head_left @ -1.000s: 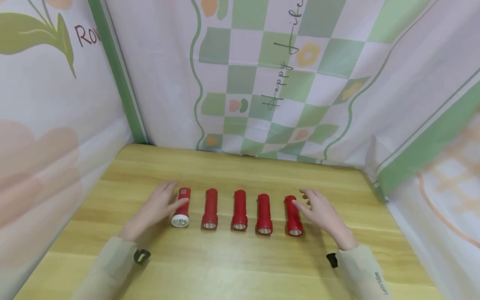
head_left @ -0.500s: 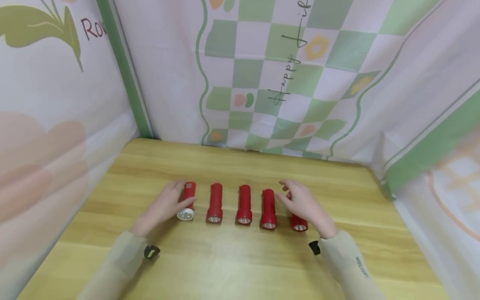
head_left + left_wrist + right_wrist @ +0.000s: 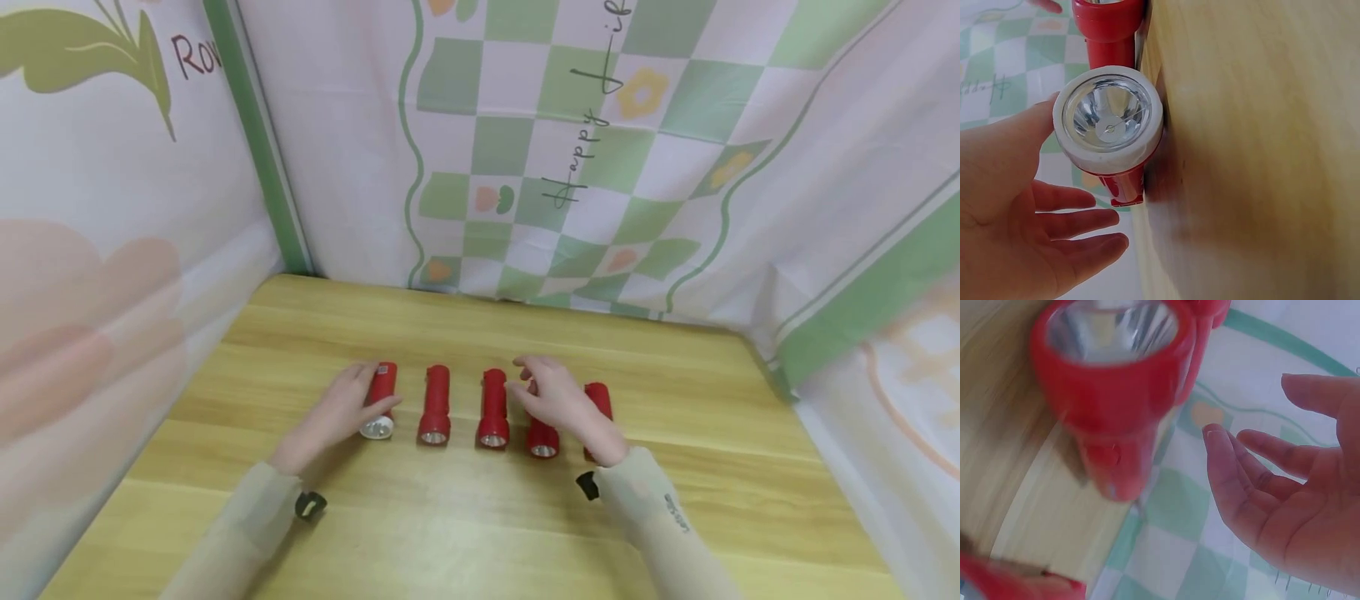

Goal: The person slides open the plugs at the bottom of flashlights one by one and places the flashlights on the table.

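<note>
Several red flashlights lie in a row across the table, lens ends toward me. At the left end, the flashlight with a white rim [image 3: 377, 427] has my left hand [image 3: 336, 410] beside it, thumb across its body in the head view. The left wrist view shows that hand's fingers [image 3: 1079, 222] loosely extended around the white-rimmed flashlight [image 3: 1129, 147], not curled round it. My right hand [image 3: 551, 393] hovers over a red flashlight [image 3: 543, 442], hiding its upper part. In the right wrist view its fingers are relaxed, apart from a large red flashlight [image 3: 1110, 394].
Between the hands lie two all-red flashlights [image 3: 436, 404] on the wooden table [image 3: 465, 517]. The right-end flashlight [image 3: 599, 400] is partly covered by my right forearm. Printed curtains [image 3: 517, 150] hang along the table's back and sides.
My right hand has moved left, from the right-end flashlight to above its neighbour. The left hand stays at the white-rimmed flashlight. The head view has shifted slightly.
</note>
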